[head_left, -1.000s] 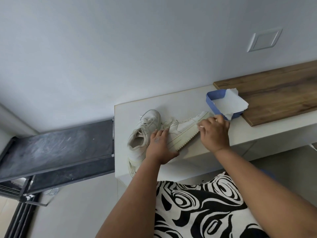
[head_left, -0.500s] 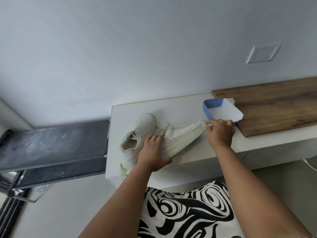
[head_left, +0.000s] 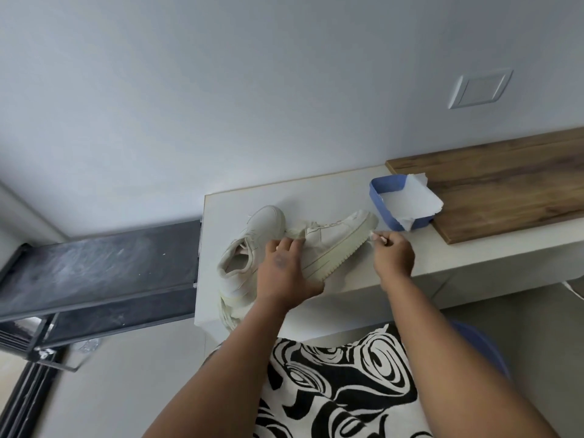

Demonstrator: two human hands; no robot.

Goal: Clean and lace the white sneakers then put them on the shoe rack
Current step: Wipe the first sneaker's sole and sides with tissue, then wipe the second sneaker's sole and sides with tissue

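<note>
Left hand (head_left: 286, 273) lies across the tipped white sneaker (head_left: 335, 245), fingers curled over its collar, pinning it near the counter's (head_left: 331, 194) left end. Right hand (head_left: 393, 257) pinches a small white wipe (head_left: 372, 236) at the toe. The second sneaker (head_left: 249, 248) stands upright beside it at the left edge. A blue tray (head_left: 384, 202) of tissue sits behind.

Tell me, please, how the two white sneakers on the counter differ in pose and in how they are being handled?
The left sneaker sits upright, its opening facing up, untouched; the right sneaker is tipped onto its side, its sole edge showing. The left hand holds the right sneaker, while the right hand pinches something small and white by its toe. Both are off-white and rest on the white counter.
</note>
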